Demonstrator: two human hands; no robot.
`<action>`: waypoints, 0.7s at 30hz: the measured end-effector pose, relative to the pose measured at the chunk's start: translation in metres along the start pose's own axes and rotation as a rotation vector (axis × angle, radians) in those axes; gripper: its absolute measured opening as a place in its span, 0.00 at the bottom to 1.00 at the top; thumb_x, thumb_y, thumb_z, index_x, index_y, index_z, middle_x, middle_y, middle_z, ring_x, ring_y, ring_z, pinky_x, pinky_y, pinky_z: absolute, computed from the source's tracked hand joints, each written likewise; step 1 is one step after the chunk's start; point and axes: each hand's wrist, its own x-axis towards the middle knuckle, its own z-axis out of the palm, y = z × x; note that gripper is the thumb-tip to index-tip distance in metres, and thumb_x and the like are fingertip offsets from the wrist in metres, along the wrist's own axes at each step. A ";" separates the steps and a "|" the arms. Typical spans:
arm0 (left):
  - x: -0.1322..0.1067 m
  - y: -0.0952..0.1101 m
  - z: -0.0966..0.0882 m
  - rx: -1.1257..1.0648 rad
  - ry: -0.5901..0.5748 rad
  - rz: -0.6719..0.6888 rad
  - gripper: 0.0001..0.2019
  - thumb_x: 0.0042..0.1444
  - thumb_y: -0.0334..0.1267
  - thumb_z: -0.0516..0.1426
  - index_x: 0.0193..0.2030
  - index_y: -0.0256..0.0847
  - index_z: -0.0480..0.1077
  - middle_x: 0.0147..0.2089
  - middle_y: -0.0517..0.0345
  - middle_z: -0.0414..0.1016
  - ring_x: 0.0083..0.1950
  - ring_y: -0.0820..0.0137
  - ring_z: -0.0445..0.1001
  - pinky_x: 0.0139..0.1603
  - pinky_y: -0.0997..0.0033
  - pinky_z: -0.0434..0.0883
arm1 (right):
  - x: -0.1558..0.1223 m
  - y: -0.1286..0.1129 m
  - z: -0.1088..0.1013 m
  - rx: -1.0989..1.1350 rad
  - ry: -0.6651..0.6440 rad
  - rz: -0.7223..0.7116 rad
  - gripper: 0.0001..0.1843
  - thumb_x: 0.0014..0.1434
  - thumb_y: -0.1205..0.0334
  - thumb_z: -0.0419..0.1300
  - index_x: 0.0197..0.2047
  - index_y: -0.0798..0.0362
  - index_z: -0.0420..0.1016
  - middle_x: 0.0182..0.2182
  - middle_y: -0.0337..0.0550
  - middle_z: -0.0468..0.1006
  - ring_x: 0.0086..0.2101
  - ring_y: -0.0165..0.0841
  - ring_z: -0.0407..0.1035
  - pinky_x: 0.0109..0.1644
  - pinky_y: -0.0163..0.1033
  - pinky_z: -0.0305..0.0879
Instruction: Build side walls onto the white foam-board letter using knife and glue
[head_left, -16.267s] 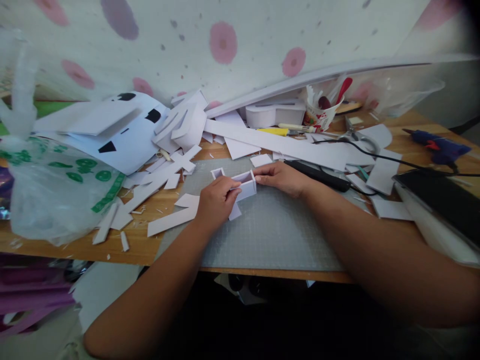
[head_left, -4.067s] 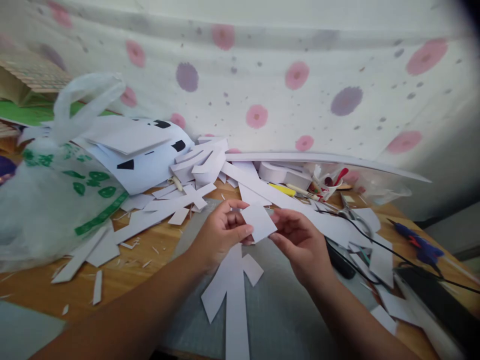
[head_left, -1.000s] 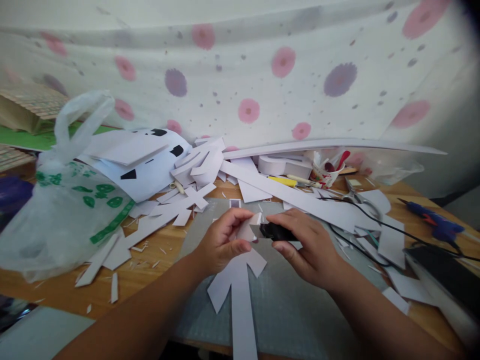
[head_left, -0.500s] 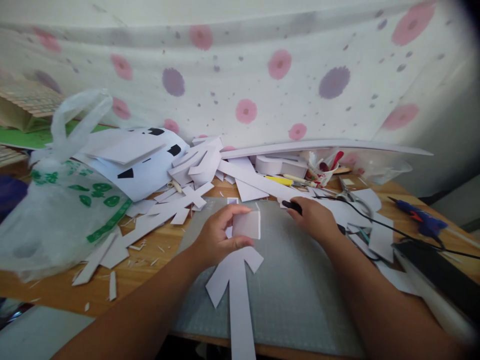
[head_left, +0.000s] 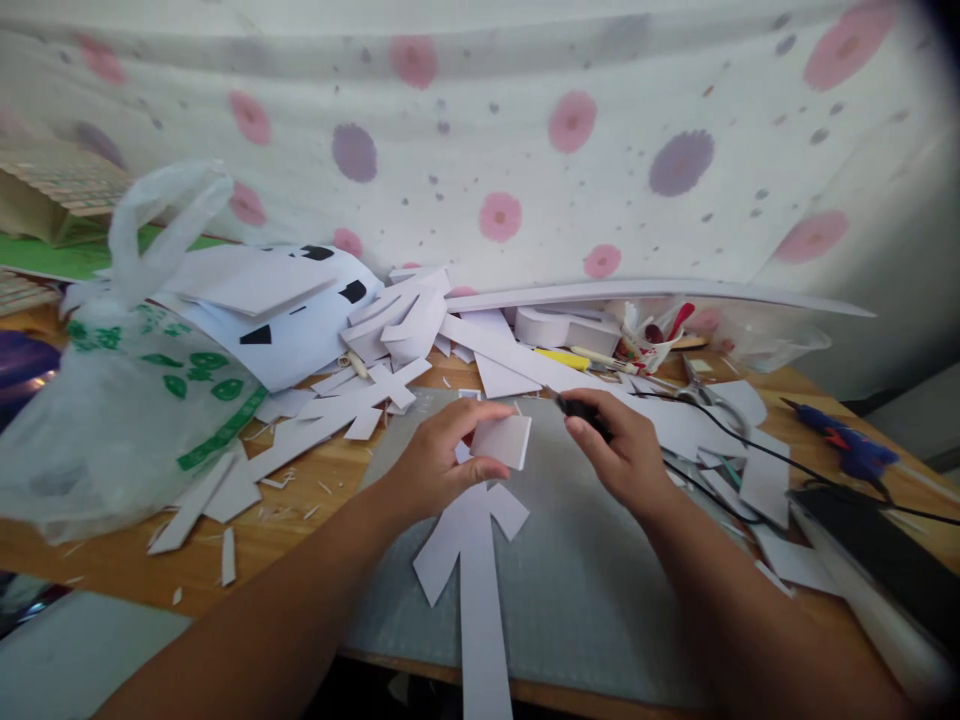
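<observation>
Between the thumb and fingers of my left hand is a small square piece of white foam board, raised over the grey cutting mat. My right hand grips a black-handled craft knife, its blade pointing up and left toward the piece, apart from it. Below my left hand, a long white board strip with angled arms lies on the mat and runs past its front edge. A small white frame-like piece shows at the mat's back edge, partly hidden by my left hand.
White board offcuts litter the wooden table. A plastic bag stands at left. At right lie scissors, a blue glue gun with its black cable, and a dark box-like object. A cup stands behind.
My right hand has turned the knife so its blade now shows, pointing up-left. The foam board piece has tilted in my left hand, and the view has shifted slightly.
</observation>
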 end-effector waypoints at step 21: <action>0.002 -0.002 -0.002 -0.107 0.029 -0.083 0.22 0.50 0.47 0.64 0.52 0.48 0.70 0.51 0.53 0.72 0.50 0.63 0.70 0.46 0.65 0.69 | 0.004 0.020 0.000 -0.318 -0.142 0.221 0.17 0.61 0.52 0.53 0.46 0.52 0.74 0.43 0.50 0.79 0.43 0.42 0.72 0.44 0.44 0.65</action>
